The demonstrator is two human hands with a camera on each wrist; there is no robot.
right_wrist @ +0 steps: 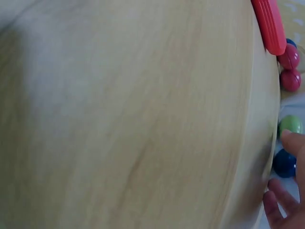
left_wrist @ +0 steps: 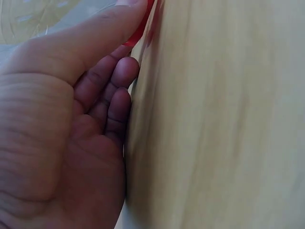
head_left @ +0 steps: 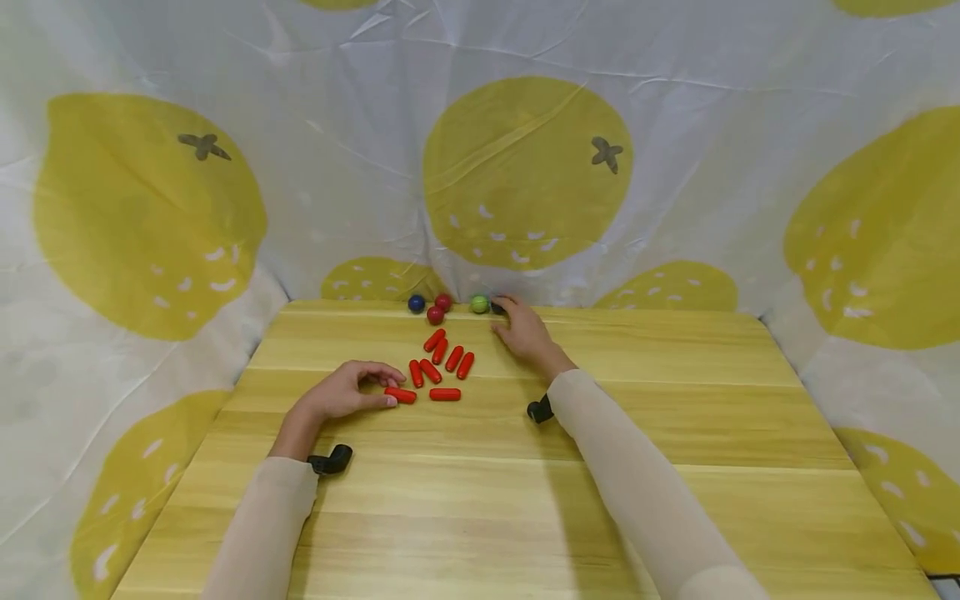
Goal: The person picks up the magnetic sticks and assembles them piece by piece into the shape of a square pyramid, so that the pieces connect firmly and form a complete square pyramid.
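At the left grip (head_left: 337, 393), 1 red capsule (head_left: 401, 396) is pinched between thumb and fingers, close above or on the tabletop (head_left: 465, 517). In the left wrist view, only part of that capsule is shown, at the tip of the thumb. Just to the right of the left grip, another red piece (head_left: 446, 394) is laid crosswise, apart from the pinched 1. Beyond the left grip, 6 more red pieces are scattered at various slants.

The right grip (head_left: 528, 333) is curved around a dark blue ball (head_left: 497, 308), which is partly hidden by the fingers; whether it is pinched cannot be told. Immediately left of the right grip, a green ball (head_left: 479, 304) is set beside the dark blue ball. Farther left of the right grip, 2 red balls (head_left: 435, 316) are grouped near another blue ball (head_left: 416, 304). Behind the right grip, a lemon-patterned cloth (head_left: 375, 192) is hung.
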